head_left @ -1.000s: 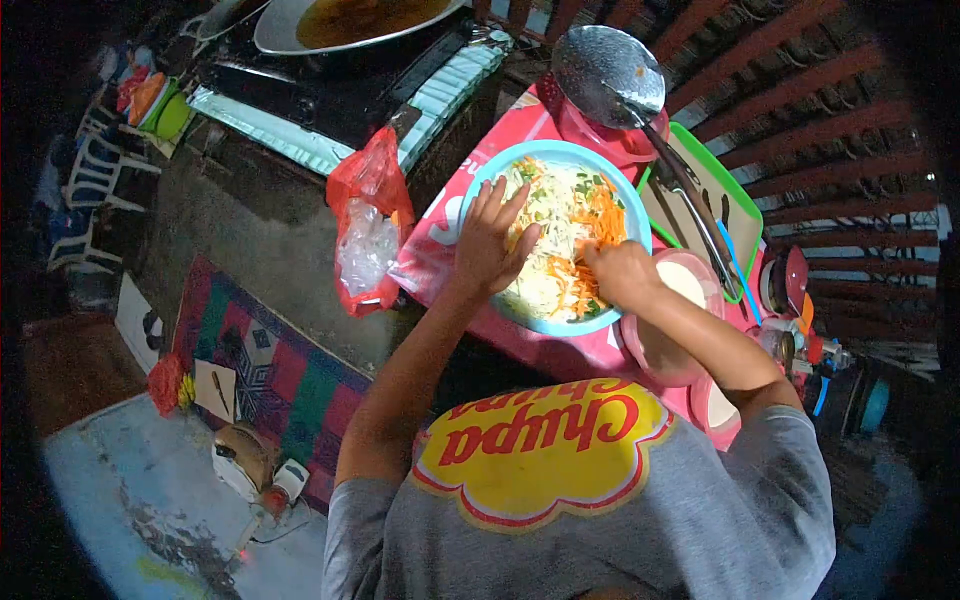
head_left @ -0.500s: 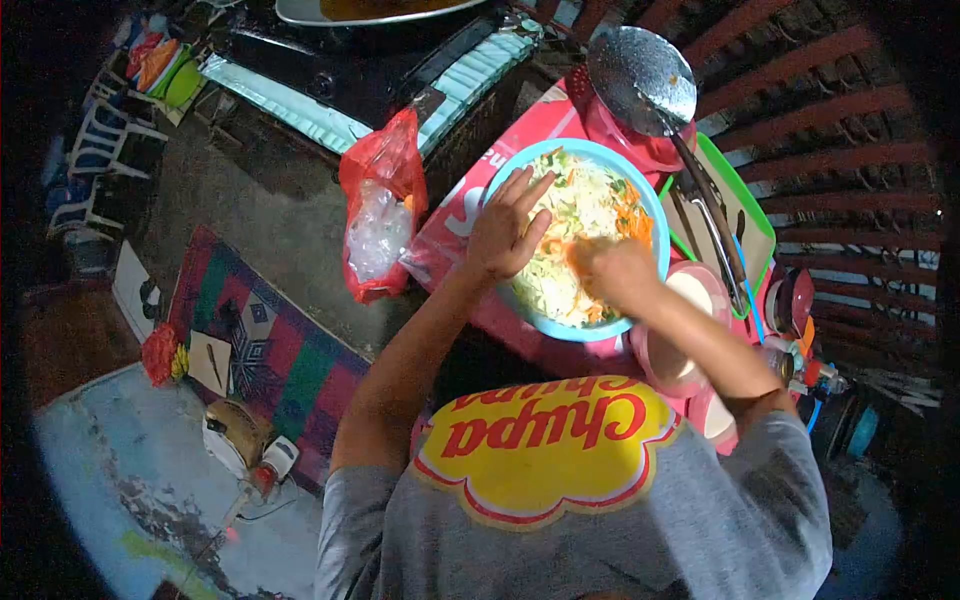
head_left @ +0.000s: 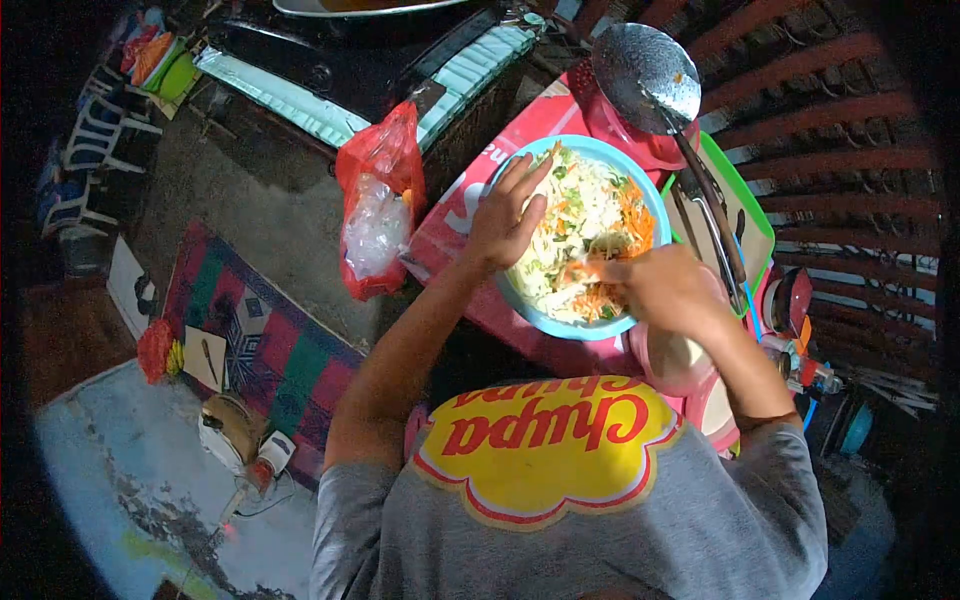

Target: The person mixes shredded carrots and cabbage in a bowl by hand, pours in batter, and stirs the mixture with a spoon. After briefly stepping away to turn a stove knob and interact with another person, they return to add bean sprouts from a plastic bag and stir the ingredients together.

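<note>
A light blue basin (head_left: 662, 232) holds shredded cabbage (head_left: 592, 190) and orange carrot strips (head_left: 634, 215), with bits of green mixed in. At the basin's left side, my left hand (head_left: 508, 215) lies with its fingers spread over the rim and the edge of the shreds. My right hand (head_left: 672, 288) is curled over the basin's lower right edge, its fingertips reaching into the shreds. Whatever those fingers hold, if anything, is blurred and cannot be made out.
A red plastic bag (head_left: 380, 210) with clear bags inside sits left of the basin. Behind it lies a skimmer (head_left: 645, 75) over a red container. Right are a green-edged tray (head_left: 765, 215) with utensils and a pink tub (head_left: 680, 365). A black stove (head_left: 300, 70) stands ahead.
My right hand has moved right, toward the basin's edge, and the shreds in the middle are rearranged. My left hand stays at the left rim, nearly unmoved.
</note>
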Demonstrator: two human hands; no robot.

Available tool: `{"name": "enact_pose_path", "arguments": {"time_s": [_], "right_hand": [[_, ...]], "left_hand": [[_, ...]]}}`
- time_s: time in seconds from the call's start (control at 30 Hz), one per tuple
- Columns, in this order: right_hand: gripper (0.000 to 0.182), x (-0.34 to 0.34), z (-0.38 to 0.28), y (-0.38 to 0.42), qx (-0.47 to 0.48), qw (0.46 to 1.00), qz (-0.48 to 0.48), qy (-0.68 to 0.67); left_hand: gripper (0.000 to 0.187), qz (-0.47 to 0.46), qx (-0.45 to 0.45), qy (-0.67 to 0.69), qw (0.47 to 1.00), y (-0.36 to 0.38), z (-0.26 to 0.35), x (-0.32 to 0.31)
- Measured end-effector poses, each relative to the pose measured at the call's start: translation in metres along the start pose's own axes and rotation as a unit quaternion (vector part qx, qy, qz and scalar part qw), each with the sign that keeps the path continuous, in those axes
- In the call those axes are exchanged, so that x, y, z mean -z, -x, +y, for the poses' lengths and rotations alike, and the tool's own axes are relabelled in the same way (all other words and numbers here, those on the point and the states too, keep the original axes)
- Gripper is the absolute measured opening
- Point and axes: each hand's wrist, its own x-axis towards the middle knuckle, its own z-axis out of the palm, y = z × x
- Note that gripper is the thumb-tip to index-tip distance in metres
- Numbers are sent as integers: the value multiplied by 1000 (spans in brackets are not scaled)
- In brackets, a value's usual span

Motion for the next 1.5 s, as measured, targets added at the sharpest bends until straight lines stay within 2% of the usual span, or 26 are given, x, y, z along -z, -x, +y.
{"name": "enact_pose_path", "arguments": {"time_s": [0.07,0.17,0.27,0.33,0.37,0.47,0.5,0.6,0.63,0.7,0.83,0.87,0.93,1.0,1.07,1.13,1.2,1.27,1.33,1.37,1.4,1.47,1.5], "right_hand": [[17,42,6,4,-28,999,-2,43],[19,39,19,-22,-74,995,55,46],[18,-17,8,-58,-65,995,15,72],[15,-71,8,-70,-33,995,87,43],[14,-69,3,-69,-48,994,85,51],[15,-27,19,-54,-29,996,84,1],[14,-6,18,-44,-82,994,68,4],[15,46,-6,-28,-53,998,21,27],[15,21,-9,-40,-57,996,-36,56],[19,-32,-16,-56,-43,998,34,26],[21,-24,7,-39,-20,994,95,-51],[31,-11,19,-29,-30,995,94,-31],[33,19,35,-11,-104,992,64,3],[33,5,52,-12,-145,987,60,33],[32,-63,56,-33,-141,990,28,16],[30,-71,47,-35,-148,987,54,7],[30,-64,50,-26,-123,987,104,-9],[30,-31,55,-7,-134,986,102,-8],[31,13,42,23,-138,990,41,3],[34,6,39,26,-118,993,24,-5],[35,-22,35,21,-136,990,11,33],[23,-71,27,1,-124,992,31,14],[23,-71,28,0,-124,992,33,14]], "left_hand": [[42,-11,-1,1,1000,-10,-11,-1],[41,-39,-23,0,999,-31,-16,0],[40,-71,-50,-28,996,-45,-22,-5],[39,-108,-83,-58,989,-48,-25,-8],[38,-103,-81,-47,990,-48,-27,-10],[37,-98,-58,-8,993,-44,-22,-4],[37,-95,-60,-11,994,-47,-23,-2],[36,-92,-70,35,993,-45,-24,-2],[35,-99,-76,31,992,-46,-22,-3],[34,-99,-83,11,991,-46,-23,-3],[36,-116,-73,8,991,-48,-18,-1],[37,-120,-68,-6,990,-49,-18,-1],[38,-128,-61,-17,990,-49,-18,-4],[41,-152,-85,-45,984,-55,-20,-8],[43,-156,-87,-62,982,-59,-22,-15],[44,-166,-85,-85,979,-61,-20,-20],[44,-165,-93,-86,978,-58,-21,-24],[44,-159,-105,-89,978,-61,-22,-25],[43,-141,-115,-66,981,-55,-19,-27],[41,-118,-132,-62,982,-53,-18,-28],[41,-121,-133,-60,982,-52,-17,-29],[40,-112,-167,-98,975,-50,-16,-31],[40,-112,-169,-99,974,-51,-15,-30]]}}
